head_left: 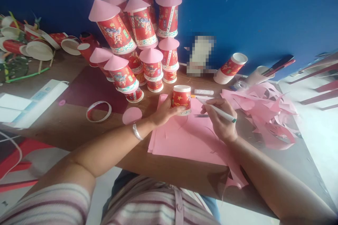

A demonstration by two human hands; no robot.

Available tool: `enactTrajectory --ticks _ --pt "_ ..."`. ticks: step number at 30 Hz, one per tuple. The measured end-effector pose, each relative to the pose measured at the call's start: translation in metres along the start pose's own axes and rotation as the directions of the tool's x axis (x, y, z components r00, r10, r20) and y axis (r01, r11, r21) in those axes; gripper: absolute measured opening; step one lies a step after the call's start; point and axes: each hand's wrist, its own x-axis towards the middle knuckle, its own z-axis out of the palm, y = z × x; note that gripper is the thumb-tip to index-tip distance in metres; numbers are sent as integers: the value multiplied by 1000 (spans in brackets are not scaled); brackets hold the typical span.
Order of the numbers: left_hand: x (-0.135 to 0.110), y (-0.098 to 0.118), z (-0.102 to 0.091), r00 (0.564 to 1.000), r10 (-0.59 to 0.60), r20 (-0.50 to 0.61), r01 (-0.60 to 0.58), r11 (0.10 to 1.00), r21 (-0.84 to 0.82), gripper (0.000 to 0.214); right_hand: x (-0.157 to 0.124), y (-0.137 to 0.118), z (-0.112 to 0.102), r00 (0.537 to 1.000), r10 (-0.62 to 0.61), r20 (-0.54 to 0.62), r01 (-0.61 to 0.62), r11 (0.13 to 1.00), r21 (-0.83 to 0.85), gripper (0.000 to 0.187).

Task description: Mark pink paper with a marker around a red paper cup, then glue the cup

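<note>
My left hand (165, 111) is wrapped round the lower side of a red patterned paper cup (181, 96), whose white bottom faces up. The cup sits over a stack of pink paper sheets (185, 144); whether it rests on them I cannot tell. To its right, my right hand (223, 121) grips a white marker pen (220, 111) with a green end, its tip pointing toward the cup. A dark pointed thing, perhaps scissor blades (201, 115), lies on the paper between the hands. Behind the cup are a white glue stick (204, 92) and a thin yellow piece.
Stacked red cups with pink paper cones (132, 17) stand at the back left. Pink paper scraps (266, 109) cover the right side. A white ring (98, 111) and a pink disc (132, 115) lie left. Stacked cups (232, 66) and a pen holder (260, 75) stand back right.
</note>
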Motion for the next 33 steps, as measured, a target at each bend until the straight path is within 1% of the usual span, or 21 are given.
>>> enactTrajectory --ticks 3,5,7,9,12,15,18,20,23,24,27,30,33 --pt "2 -2 -2 1000 -9 18 9 1000 8 60 8 0 -1 999 9 -38 -8 1000 19 15" --pt "3 -2 -2 1000 -29 2 29 1000 5 61 14 -3 -3 999 24 -39 -22 998 60 17" --pt "3 -2 0 999 -49 -13 49 999 0 65 20 -9 -5 999 12 -35 -9 997 81 20" --pt "3 0 3 998 -62 -19 62 998 4 67 27 -16 -7 999 -29 -21 30 998 62 22" --pt "3 3 6 998 -55 -11 56 998 41 66 34 -27 -7 987 -159 -2 159 987 -1 16" --pt "3 4 7 999 -39 -6 39 997 67 68 35 -33 1 948 -318 0 317 946 -71 7" --pt "2 3 7 998 -51 -33 52 998 31 73 30 -33 14 894 -448 17 445 883 -147 8" --pt "1 3 7 998 -62 -33 61 998 -14 76 24 -32 21 865 -497 67 500 843 -200 11" --pt "2 5 8 998 -60 -10 59 997 -43 78 17 -29 24 806 -578 131 591 771 -235 12" --pt "3 5 8 998 -61 -4 61 997 -37 78 15 -28 24 799 -584 141 600 762 -242 12" --pt "4 6 7 996 -86 19 86 996 -26 76 13 -24 22 812 -566 142 582 773 -252 13" --pt "4 5 5 992 -111 61 114 992 -51 71 16 -20 22 813 -569 124 582 786 -207 15" --pt "3 2 4 992 -114 56 118 991 -62 69 17 -19 22 824 -555 113 566 802 -190 17"
